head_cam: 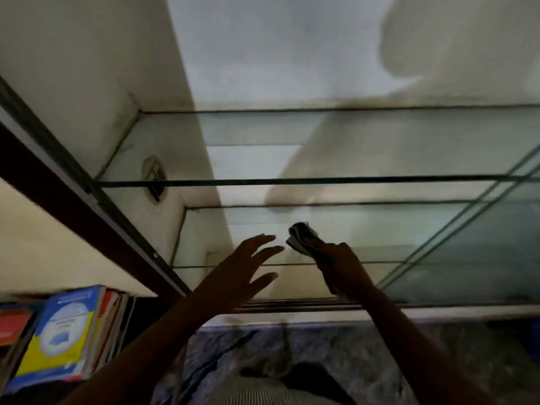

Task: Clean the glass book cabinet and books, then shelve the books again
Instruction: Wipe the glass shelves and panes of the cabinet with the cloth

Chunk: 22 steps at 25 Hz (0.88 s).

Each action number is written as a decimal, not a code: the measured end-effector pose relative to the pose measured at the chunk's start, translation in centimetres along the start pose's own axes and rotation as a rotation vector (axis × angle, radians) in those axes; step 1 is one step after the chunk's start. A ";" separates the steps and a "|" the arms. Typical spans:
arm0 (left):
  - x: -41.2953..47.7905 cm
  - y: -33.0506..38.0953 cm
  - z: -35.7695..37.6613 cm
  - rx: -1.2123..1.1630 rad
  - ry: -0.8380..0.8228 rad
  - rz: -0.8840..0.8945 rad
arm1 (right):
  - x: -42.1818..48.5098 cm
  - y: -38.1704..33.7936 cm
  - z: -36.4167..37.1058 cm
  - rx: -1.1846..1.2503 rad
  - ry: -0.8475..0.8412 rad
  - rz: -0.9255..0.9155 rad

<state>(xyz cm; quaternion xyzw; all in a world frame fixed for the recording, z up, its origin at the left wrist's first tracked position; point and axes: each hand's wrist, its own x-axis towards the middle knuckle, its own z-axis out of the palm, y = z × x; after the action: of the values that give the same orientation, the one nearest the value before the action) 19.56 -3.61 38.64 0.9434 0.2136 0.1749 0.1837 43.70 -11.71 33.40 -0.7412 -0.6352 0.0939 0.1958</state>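
Note:
The glass book cabinet fills the view, with bare glass shelves (321,180) stacked one above another and white walls behind. My left hand (244,263) reaches toward the lower shelf, fingers spread and straight, holding nothing. Just to its right, my right hand (340,266) grips a folded cloth (301,236) that sticks out above the fingers, close to the lower glass shelf. A stack of books (62,334), the top one blue and yellow, lies at the lower left outside the cabinet.
A dark wooden frame with a metal rail (87,197) runs diagonally down the left side. A sliding glass pane (482,229) slants at the right. The cabinet's bottom track (292,306) lies below the hands, above a mottled stone floor (321,352).

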 end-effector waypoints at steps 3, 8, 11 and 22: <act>3.5 5.3 -5.6 0.021 0.100 0.280 | -5.0 -1.4 -7.9 0.134 0.162 0.010; 11.8 11.0 -15.5 0.196 0.405 0.605 | -6.8 -8.1 -20.3 0.410 0.438 -0.121; 15.3 14.3 -20.9 0.428 0.560 0.738 | -5.8 -11.0 -25.7 0.465 0.606 -0.200; 24.5 15.9 -32.2 0.814 0.435 0.553 | -1.1 -14.6 -44.2 0.143 1.009 -0.112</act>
<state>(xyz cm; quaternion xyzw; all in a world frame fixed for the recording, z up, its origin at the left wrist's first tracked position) 32.58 3.21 79.59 0.9014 0.0410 0.3111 -0.2983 47.48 -18.64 79.26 -0.6439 -0.4922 -0.2429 0.5331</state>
